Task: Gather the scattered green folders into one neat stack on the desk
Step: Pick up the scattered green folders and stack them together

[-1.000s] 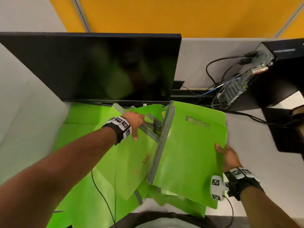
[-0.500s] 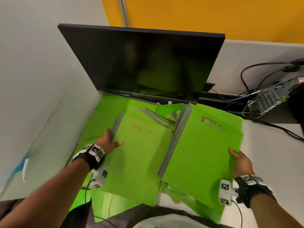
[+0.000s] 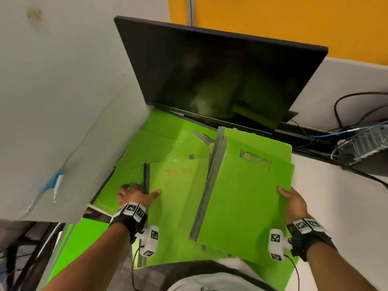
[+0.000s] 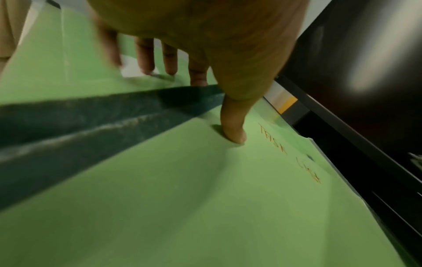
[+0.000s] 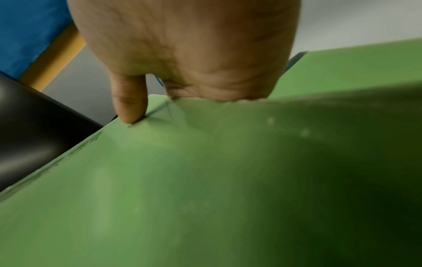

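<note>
Left hand [image 3: 136,195] grips spine edge of lettered folder [image 3: 178,206], thumb on cover, fingers curled over grey spine. Right hand [image 3: 292,203] holds right edge of labelled folder [image 3: 245,198], thumb on top, fingers hidden beneath.

Both folders' long axes run away from person toward monitor [image 3: 220,76]; labelled folder's grey spine overlaps lettered one's right side, tilted.

Judgement: next, slide the two together, edges squared.

Count: two folders in hand; several more underneath on counter [image 3: 346,206], number unclear. One monitor.

Bare forearms, black wristbands [image 3: 128,222] carrying white tagged camera blocks [image 3: 276,244], thin cables
</note>
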{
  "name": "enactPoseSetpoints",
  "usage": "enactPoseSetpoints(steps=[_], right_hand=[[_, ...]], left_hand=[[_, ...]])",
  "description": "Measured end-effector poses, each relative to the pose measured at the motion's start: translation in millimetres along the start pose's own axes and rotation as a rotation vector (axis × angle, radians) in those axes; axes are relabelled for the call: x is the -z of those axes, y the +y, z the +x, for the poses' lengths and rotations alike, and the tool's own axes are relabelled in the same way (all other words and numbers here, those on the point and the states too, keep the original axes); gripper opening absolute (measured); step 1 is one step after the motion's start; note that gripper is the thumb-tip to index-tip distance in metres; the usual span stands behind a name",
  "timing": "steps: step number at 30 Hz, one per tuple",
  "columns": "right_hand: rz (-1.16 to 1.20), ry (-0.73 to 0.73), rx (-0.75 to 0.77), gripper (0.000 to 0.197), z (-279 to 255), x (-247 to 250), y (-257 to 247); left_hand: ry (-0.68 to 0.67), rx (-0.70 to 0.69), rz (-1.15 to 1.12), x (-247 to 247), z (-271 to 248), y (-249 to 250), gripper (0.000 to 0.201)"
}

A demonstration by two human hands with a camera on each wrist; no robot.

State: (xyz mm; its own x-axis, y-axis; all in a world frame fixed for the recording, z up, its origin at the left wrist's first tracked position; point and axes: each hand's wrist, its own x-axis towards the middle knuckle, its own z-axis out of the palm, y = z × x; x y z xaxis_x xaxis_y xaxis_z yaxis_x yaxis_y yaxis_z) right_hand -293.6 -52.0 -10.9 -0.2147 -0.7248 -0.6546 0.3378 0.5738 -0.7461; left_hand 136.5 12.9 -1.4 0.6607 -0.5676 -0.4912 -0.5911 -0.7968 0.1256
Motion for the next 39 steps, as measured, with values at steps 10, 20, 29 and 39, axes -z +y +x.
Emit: enactPoseSetpoints(steps=[10, 20, 29, 39], right_hand=[[0.075, 0.022, 0.036, 0.031, -8.7, 26.6, -6.4], [0.213, 0.101, 0.079, 0.043, -18.1, 82.3, -7.0], [0.288, 0.086, 0.072, 0.024, -24.1, 96.6, 8.6], [0.262, 0.096, 0.065, 0.028, -25.1, 103.0, 15.1]], left_hand=[[-0.165, -0.610, -0.393, 28.4, -1.9, 76.7, 0.064], [-0.380, -1.260, 0.659, 55.1, -31.4, 191.3, 0.022], [-0.521, -1.603, 1.226, 2.1, -39.0, 175.8, 0.097], [-0.297, -1.536, 1.433, -8.5, -40.0, 158.1, 0.093]])
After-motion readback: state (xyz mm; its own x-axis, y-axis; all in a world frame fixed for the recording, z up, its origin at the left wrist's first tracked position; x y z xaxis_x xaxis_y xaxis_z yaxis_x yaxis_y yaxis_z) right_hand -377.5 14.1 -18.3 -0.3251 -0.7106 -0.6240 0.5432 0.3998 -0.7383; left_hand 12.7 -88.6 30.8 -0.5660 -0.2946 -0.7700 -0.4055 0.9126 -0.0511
